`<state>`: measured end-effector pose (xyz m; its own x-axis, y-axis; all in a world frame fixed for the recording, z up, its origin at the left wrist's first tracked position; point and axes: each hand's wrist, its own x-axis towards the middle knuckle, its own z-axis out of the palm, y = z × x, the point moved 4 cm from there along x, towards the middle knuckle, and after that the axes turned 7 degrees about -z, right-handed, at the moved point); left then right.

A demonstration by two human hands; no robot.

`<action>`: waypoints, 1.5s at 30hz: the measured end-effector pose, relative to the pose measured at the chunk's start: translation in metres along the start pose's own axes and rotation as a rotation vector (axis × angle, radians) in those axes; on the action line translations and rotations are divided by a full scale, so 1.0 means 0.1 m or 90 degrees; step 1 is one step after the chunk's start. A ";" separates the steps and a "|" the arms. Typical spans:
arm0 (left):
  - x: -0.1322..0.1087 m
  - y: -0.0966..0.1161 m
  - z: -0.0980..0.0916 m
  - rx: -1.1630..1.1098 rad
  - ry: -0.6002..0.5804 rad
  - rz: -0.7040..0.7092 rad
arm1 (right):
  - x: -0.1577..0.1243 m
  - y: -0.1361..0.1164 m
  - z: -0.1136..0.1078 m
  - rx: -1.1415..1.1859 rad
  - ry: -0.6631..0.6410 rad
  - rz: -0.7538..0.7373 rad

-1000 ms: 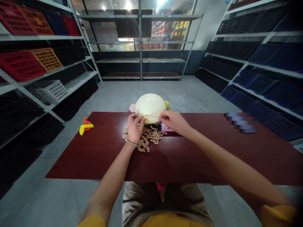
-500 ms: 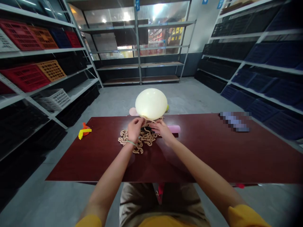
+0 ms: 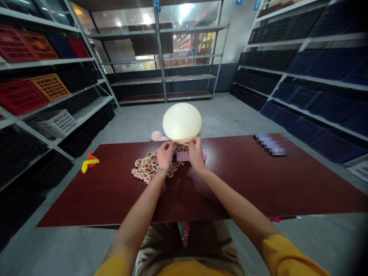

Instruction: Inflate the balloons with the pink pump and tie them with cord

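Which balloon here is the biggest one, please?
The round pale cream balloon is the biggest, fully blown up and far larger than the pink tube-shaped balloon and the small pale pink balloon beyond it.

This is a stockroom or warehouse-style storage room. Steel shelving racks [image 3: 96,65] line both sides and the far end, loaded with plastic crates: red ones [image 3: 20,97] and an orange one [image 3: 50,87] on the left, navy ones [image 3: 333,107] on the right. The floor is grey concrete [image 3: 138,122], and a blue number sign [image 3: 157,5] tops one upright. Behind the far rack, a glass wall [image 3: 184,42] looks onto what seems to be a brightly lit shop with yellow signage, though that view is blurred. A dark red work surface [image 3: 258,191] stands in the aisle.
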<state>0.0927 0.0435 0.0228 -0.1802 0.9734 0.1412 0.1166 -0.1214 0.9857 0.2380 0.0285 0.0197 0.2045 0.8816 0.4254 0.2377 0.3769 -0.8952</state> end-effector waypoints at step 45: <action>-0.20 -0.19 0.27 0.083 -0.260 -0.083 | 0.06 -0.13 -0.58 -0.153 -0.067 -0.204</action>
<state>0.1200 0.0319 -0.0009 0.1965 0.9789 -0.0565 0.2456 0.0067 0.9693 0.2912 0.0118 0.0417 -0.0106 0.7593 0.6507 0.4915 0.5706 -0.6579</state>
